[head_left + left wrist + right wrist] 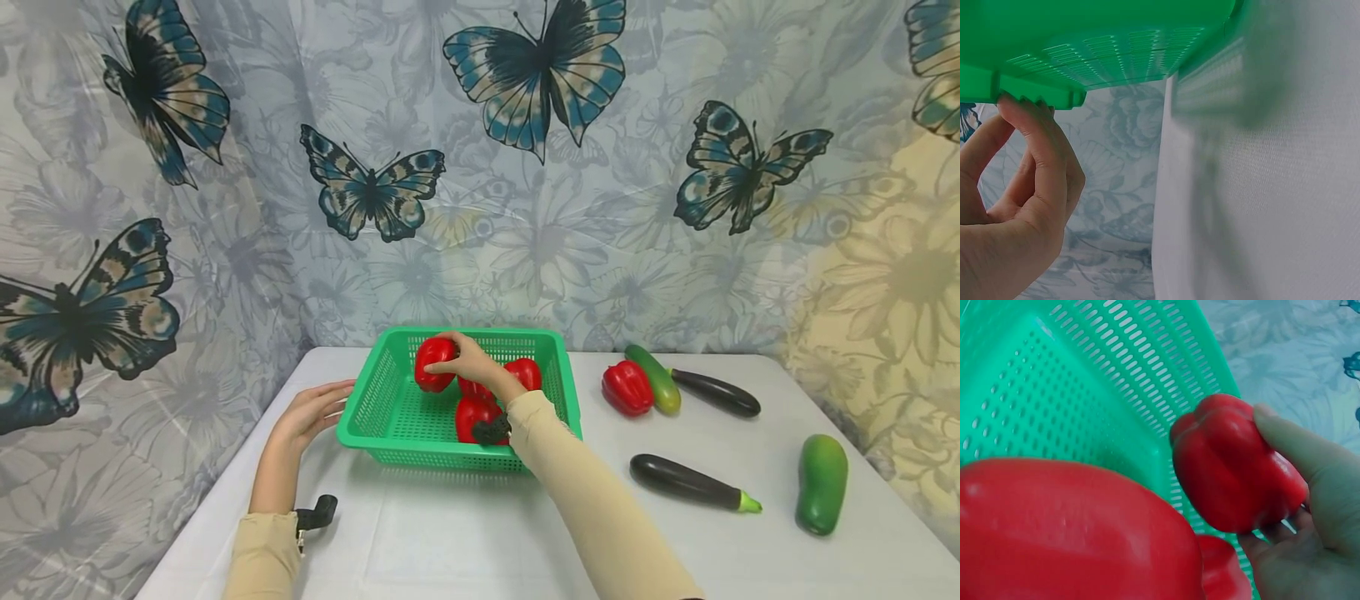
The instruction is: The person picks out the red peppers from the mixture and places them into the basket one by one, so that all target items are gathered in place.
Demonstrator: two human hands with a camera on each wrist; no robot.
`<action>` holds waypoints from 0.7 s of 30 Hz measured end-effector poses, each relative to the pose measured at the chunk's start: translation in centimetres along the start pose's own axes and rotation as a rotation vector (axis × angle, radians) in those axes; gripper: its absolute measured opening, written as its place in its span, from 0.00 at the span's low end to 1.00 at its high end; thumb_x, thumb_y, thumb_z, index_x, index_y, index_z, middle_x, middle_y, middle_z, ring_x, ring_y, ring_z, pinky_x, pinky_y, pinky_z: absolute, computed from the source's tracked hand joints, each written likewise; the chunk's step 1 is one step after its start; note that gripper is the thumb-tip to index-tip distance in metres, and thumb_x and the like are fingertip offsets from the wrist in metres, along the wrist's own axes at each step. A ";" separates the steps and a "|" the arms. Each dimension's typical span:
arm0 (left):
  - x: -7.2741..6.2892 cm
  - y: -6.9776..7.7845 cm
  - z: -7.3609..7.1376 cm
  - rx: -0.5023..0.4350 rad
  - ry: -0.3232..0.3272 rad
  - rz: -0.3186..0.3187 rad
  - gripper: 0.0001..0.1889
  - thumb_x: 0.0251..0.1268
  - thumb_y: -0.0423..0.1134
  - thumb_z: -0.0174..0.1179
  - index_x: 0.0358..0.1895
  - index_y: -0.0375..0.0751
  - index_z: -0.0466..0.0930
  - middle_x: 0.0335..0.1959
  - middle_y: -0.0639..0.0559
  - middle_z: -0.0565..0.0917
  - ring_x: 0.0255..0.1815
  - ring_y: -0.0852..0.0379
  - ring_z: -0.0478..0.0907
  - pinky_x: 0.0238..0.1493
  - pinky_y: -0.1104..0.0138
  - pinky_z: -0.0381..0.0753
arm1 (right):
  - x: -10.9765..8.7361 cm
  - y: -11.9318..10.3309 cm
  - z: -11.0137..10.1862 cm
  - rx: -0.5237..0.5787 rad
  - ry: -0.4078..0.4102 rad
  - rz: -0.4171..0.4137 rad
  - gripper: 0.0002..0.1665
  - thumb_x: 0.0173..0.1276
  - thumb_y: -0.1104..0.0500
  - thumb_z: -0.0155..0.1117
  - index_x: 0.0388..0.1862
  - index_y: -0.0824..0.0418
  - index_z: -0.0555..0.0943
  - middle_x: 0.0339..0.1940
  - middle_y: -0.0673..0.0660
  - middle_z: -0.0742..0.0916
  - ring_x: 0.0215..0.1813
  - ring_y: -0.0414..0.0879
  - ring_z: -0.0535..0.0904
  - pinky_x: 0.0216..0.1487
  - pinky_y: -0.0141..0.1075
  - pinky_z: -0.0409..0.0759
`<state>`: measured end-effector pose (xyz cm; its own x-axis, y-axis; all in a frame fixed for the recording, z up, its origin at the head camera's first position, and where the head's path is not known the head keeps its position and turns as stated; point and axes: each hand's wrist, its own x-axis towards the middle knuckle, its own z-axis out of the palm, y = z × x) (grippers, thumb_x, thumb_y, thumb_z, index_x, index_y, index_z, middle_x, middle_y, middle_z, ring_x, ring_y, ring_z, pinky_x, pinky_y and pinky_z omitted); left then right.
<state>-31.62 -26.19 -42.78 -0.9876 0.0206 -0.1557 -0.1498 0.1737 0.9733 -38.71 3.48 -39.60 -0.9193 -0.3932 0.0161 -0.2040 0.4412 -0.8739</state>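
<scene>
My right hand [468, 362] grips a red bell pepper [435, 365] above the left part of a green plastic basket [375, 437]. In the right wrist view, thumb and fingers lie around that pepper [1235, 462]. Several other red bell peppers [522, 372] lie in the basket, partly behind my right wrist; one pepper [1072, 531] looms large in the right wrist view. My left hand [303, 414] is at the basket's left side. Its fingertips touch the basket's rim [1041, 97] in the left wrist view, without a firm grip showing.
Right of the basket lie a red bell pepper [627, 388], a cucumber [655, 379] and an eggplant [716, 393]. Nearer are another eggplant [686, 482] and a thick green vegetable [822, 485]. A butterfly-patterned cloth [510, 250] hangs behind the white table [435, 533].
</scene>
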 end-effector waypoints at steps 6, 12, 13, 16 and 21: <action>0.1 -0.2 0.0 -0.027 -0.016 -0.003 0.32 0.68 0.47 0.61 0.69 0.33 0.68 0.55 0.58 0.80 0.46 0.66 0.81 0.55 0.66 0.80 | 0.3 0.1 0.6 -0.040 -0.059 0.012 0.42 0.63 0.51 0.71 0.74 0.53 0.64 0.69 0.59 0.73 0.68 0.56 0.71 0.61 0.50 0.78; 0.2 -0.3 0.0 -0.017 -0.010 -0.005 0.32 0.68 0.48 0.61 0.69 0.34 0.68 0.60 0.53 0.78 0.48 0.65 0.81 0.61 0.60 0.77 | 0.7 0.6 0.8 -0.066 -0.067 0.004 0.42 0.63 0.53 0.71 0.74 0.54 0.64 0.70 0.60 0.71 0.69 0.58 0.70 0.60 0.52 0.78; 0.2 -0.2 0.0 -0.014 -0.009 -0.004 0.32 0.68 0.48 0.61 0.69 0.34 0.68 0.60 0.53 0.78 0.48 0.65 0.80 0.61 0.60 0.77 | 0.8 0.7 0.8 -0.079 -0.068 0.003 0.42 0.63 0.53 0.71 0.74 0.54 0.64 0.70 0.60 0.72 0.68 0.58 0.70 0.60 0.52 0.79; 0.2 -0.2 0.0 0.001 -0.010 -0.005 0.32 0.67 0.50 0.62 0.69 0.35 0.69 0.63 0.51 0.77 0.50 0.64 0.80 0.61 0.61 0.77 | 0.9 1.0 1.0 -0.118 -0.064 0.007 0.41 0.62 0.54 0.71 0.72 0.54 0.65 0.68 0.59 0.73 0.67 0.57 0.71 0.58 0.50 0.79; 0.1 -0.1 0.0 0.010 -0.004 -0.003 0.32 0.68 0.50 0.62 0.69 0.35 0.69 0.64 0.49 0.76 0.50 0.64 0.80 0.58 0.63 0.78 | 1.2 1.4 1.1 -0.168 -0.049 0.000 0.40 0.61 0.55 0.73 0.71 0.53 0.68 0.66 0.58 0.76 0.64 0.56 0.73 0.59 0.50 0.79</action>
<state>-31.74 -26.24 -42.92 -0.9869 0.0239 -0.1597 -0.1527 0.1833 0.9711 -39.70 2.73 -41.34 -0.9024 -0.4308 -0.0112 -0.2615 0.5679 -0.7805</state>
